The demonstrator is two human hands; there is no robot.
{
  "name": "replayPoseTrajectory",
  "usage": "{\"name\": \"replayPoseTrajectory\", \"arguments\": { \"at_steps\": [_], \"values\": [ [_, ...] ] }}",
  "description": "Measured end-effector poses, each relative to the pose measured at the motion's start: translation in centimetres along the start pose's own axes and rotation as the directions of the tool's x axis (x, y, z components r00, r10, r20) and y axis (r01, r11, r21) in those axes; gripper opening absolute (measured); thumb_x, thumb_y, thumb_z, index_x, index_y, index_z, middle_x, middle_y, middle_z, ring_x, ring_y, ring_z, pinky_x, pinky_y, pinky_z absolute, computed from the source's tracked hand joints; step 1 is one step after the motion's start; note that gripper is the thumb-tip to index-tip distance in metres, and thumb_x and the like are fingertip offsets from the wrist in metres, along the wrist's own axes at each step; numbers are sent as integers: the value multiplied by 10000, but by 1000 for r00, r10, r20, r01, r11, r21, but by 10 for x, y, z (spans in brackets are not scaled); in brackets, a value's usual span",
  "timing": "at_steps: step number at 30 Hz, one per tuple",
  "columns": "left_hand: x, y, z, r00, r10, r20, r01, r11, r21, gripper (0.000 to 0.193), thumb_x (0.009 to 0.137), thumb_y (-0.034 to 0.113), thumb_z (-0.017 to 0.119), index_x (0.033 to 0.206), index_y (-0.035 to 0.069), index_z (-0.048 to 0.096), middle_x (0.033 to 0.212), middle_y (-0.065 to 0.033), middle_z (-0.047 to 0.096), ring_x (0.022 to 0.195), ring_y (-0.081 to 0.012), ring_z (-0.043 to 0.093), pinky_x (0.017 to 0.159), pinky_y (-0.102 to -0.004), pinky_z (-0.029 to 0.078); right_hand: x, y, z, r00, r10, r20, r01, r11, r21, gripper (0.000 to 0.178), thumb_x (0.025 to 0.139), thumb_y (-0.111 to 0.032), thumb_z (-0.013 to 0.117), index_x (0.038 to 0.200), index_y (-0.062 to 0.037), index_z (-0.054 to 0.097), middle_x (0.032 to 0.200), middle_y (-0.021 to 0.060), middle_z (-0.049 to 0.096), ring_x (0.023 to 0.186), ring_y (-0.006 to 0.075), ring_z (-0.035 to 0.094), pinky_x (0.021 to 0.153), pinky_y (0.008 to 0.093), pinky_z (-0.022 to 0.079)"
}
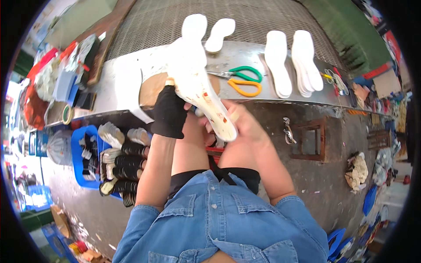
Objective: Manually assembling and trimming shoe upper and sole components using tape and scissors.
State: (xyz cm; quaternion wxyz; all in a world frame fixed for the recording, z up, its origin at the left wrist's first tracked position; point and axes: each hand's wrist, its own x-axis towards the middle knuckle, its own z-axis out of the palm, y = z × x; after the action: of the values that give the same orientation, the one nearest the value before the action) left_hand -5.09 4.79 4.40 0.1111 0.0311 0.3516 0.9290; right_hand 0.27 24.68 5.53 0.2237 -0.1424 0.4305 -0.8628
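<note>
A white shoe insole (209, 103) with brown and reddish marks is held tilted above my lap, at the bench's front edge. My left hand (169, 111), in a black fingerless glove, is closed on its left edge. Near its lower end, my bare right hand (246, 122) grips the right edge; it is partly blurred and its fingertips are hidden. Behind the insole lies a round brown board (151, 87), partly covered. Scissors with one green and one orange handle (245, 88) rest just beyond my right hand. More white insoles (195, 27) lie farther back.
Two insole stacks (276, 63) stand on the metal bench (250, 49) at the right, before a mesh surface (153, 26). Left of my legs is a blue crate (81, 164) beside piled shoe-like pieces (127, 162). A wooden stool (322, 140) stands on the floor at the right.
</note>
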Motion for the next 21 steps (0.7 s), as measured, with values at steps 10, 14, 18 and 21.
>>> {"name": "replayPoseTrajectory", "arguments": {
  "at_steps": [10, 14, 18, 21],
  "values": [
    [-10, -24, -4, 976, -193, -104, 219, 837, 501, 306, 941, 273, 470, 1124, 44, 554, 882, -50, 631, 693, -83, 548, 572, -196, 420, -7, -78, -112, 500, -819, -283, -580, -74, -811, 429, 708, -189, 670, 1107, -52, 593, 927, 156, 537, 881, 325, 523, 790, 410, 429],
    [-21, -14, -7, 982, -143, -121, 188, 753, 631, 233, 919, 227, 514, 1043, 50, 602, 840, -16, 634, 688, -55, 543, 580, -187, 416, 13, -71, -135, 548, -832, -91, -661, -363, -657, 360, 675, -218, 694, 985, -57, 607, 947, 159, 519, 958, 355, 486, 778, 477, 415],
    [-18, 20, -42, 963, 264, -62, -4, 243, 970, 184, 838, 227, 620, 875, 48, 608, 688, -86, 585, 628, -184, 561, 606, -326, 446, 15, -51, -99, 643, -765, 44, -398, -382, -834, 319, 708, -160, 677, 959, 17, 590, 1005, 176, 503, 980, 379, 456, 823, 482, 388],
    [18, 82, -109, 686, 672, 278, -26, -359, 933, 213, 753, 210, 665, 878, 52, 598, 794, -141, 604, 725, -320, 590, 626, -380, 463, 16, -26, -42, 751, -657, -63, -242, -186, -952, 262, 772, -124, 645, 978, 31, 596, 1104, 186, 514, 1067, 369, 444, 926, 441, 359]
  ]
}}
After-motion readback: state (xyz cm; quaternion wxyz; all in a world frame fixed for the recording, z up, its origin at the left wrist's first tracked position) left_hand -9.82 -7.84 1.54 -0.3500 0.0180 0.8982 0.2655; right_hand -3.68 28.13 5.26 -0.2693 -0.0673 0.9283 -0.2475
